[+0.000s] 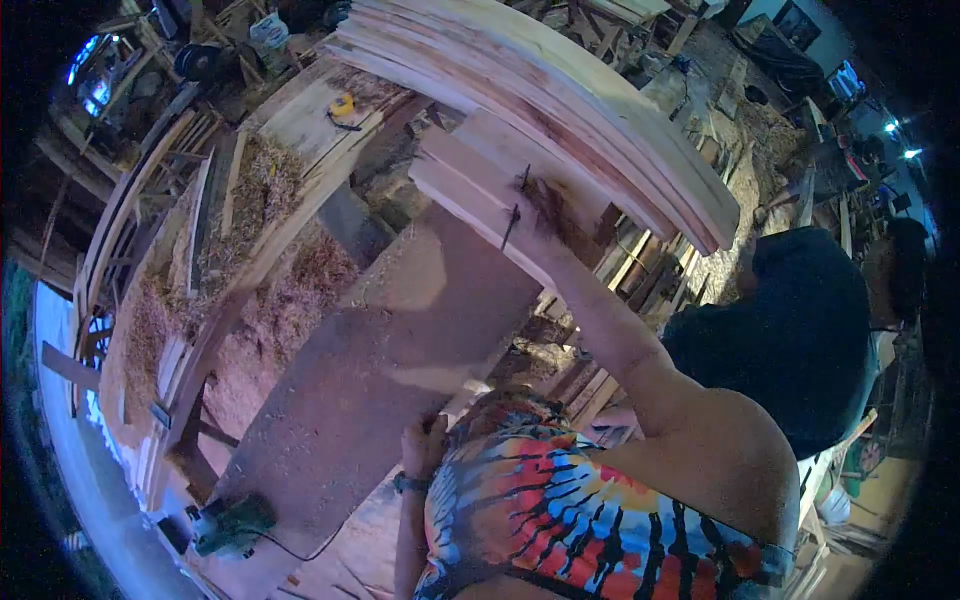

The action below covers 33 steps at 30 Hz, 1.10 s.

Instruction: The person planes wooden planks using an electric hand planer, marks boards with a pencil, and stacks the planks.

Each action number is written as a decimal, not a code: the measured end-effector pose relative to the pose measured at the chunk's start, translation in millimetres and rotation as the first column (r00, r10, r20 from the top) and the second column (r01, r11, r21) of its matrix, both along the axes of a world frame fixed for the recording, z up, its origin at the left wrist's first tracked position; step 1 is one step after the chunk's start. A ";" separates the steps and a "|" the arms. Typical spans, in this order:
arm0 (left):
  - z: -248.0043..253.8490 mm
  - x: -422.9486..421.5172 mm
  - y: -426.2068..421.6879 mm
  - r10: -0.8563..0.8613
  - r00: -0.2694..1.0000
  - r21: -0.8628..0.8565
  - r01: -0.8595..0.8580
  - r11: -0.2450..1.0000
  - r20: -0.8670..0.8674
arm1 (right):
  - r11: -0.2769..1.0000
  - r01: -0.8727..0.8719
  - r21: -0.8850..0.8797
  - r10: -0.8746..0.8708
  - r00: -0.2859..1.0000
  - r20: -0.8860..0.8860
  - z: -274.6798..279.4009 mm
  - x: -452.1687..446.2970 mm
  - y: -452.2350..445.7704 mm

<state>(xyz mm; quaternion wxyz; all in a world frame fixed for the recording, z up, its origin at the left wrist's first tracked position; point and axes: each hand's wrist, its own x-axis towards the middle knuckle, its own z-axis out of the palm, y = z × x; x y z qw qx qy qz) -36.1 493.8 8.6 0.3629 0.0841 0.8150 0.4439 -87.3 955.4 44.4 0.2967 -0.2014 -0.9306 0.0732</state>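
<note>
My right hand, dark and blurred, is at a pale wooden piece near the top centre. Thin dark items lie across the wood beside it, too unclear to name. How its fingers are set cannot be made out. Lower down, my left hand is close to my body at the edge of a broad brown board, with a dark band on its wrist. Its fingers look curled, and what they hold, if anything, is hidden. Long curved planks are stacked beyond the pale piece.
A green power tool with a cable lies at the lower left. Wood shavings cover the left side, near a yellow item. Another person in dark clothing is at the right, among scattered timber.
</note>
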 end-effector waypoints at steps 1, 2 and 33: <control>2.9 -2.7 -2.1 -0.008 1.000 -0.022 0.008 1.000 0.002 | 0.996 -0.050 -0.073 0.044 0.995 -0.086 -33.2 -5.6 14.7; 6.3 -5.4 -3.2 0.006 1.000 0.018 -0.006 1.000 0.013 | 0.984 -0.108 -0.141 0.082 0.981 -0.174 -50.4 -11.0 21.8; 34.5 -125.8 -206.2 0.218 0.975 0.221 -0.202 0.954 -0.051 | 0.972 0.236 -0.020 -0.199 0.862 0.467 -36.6 -37.7 -193.5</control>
